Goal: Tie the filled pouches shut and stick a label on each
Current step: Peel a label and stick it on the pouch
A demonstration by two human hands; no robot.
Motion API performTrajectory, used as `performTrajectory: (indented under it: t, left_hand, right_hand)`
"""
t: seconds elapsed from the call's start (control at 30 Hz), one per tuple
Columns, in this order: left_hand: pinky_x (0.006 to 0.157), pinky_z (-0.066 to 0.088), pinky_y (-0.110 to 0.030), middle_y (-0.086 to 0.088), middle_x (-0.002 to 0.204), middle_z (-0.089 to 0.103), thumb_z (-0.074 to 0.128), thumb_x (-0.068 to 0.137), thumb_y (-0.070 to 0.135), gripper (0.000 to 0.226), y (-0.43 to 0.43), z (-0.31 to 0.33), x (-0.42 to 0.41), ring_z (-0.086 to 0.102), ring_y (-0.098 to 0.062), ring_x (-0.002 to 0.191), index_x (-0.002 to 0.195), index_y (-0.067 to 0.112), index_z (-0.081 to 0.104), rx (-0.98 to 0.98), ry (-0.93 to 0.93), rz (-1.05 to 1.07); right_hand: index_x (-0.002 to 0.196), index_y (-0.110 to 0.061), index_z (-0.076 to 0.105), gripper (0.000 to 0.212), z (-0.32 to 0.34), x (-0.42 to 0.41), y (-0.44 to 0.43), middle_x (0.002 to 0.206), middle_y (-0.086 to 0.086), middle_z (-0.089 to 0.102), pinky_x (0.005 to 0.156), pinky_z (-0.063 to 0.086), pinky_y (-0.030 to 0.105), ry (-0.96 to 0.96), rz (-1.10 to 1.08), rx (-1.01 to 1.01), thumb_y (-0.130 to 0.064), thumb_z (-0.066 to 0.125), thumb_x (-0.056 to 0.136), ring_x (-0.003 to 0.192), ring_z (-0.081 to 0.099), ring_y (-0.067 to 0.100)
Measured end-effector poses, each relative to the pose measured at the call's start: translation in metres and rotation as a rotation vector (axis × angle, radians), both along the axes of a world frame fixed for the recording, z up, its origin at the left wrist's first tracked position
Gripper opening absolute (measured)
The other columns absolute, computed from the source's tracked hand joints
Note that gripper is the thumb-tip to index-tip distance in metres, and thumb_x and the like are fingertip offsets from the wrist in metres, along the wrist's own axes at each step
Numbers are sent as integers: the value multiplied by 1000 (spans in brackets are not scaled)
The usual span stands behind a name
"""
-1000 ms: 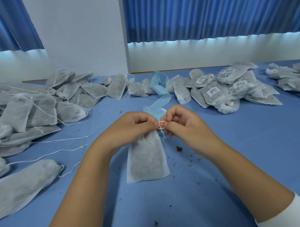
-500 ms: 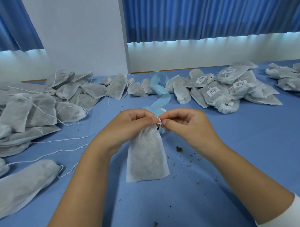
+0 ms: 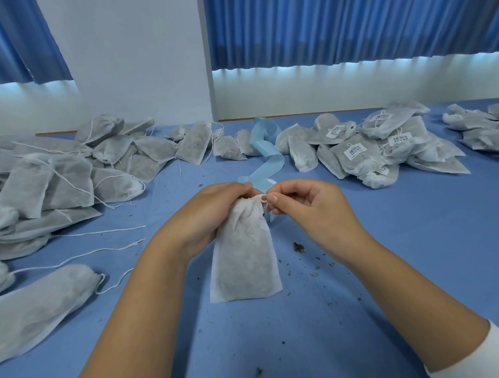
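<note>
Head view: left hand (image 3: pixel 212 215) fingers (image 3: pixel 237 189) curl round the gathered neck of a gauzy rectangular pouch (image 3: pixel 245 265); right hand (image 3: pixel 314 212) pinches the thin white drawstring (image 3: pixel 263 199) at the pouch's one o'clock.

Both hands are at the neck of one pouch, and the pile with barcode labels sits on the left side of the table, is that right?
Not quite. The head view shows the labelled pile on the right side of the table, not the left. The rest holds: the left hand grips the pouch at its neck and the right hand pinches its drawstring.
</note>
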State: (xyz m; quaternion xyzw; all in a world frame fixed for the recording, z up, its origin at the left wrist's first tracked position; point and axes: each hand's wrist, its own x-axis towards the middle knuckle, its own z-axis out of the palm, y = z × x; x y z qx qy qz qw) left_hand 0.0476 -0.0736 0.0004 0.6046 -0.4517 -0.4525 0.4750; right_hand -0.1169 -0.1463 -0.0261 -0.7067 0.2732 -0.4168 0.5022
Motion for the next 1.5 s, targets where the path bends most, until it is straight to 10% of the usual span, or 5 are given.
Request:
performTrajectory:
  t: [0.5, 1.03, 1.5]
  left_hand:
    - [59, 49, -17, 1, 72, 63, 56, 91, 19, 27, 2, 0, -5, 58, -10, 64, 68, 19, 69, 29, 14, -144]
    - [49, 40, -19, 7, 41, 54, 58, 95, 22, 20, -13, -10, -35, 51, -7, 37, 77, 24, 67, -156, -360, 165]
    - [60, 44, -33, 6, 54, 56, 47, 99, 36, 18, -15, -18, -65, 59, -16, 66, 92, 30, 63, -245, -838, 263]
  right_hand:
    - [88, -12, 72, 11, 1, 0, 2, 76, -9, 73, 72, 52, 14, -61, 18, 2, -4, 65, 90, 71, 67, 3]
    - [91, -18, 62, 13, 1, 1, -5, 83, -11, 63, 60, 47, 13, -7, -154, 151, -15, 52, 99, 73, 60, -6]
    - [77, -6, 51, 23, 1, 9, -6, 65, 5, 48, 43, 31, 20, -620, -104, 924, -1, 45, 98, 51, 42, 9]
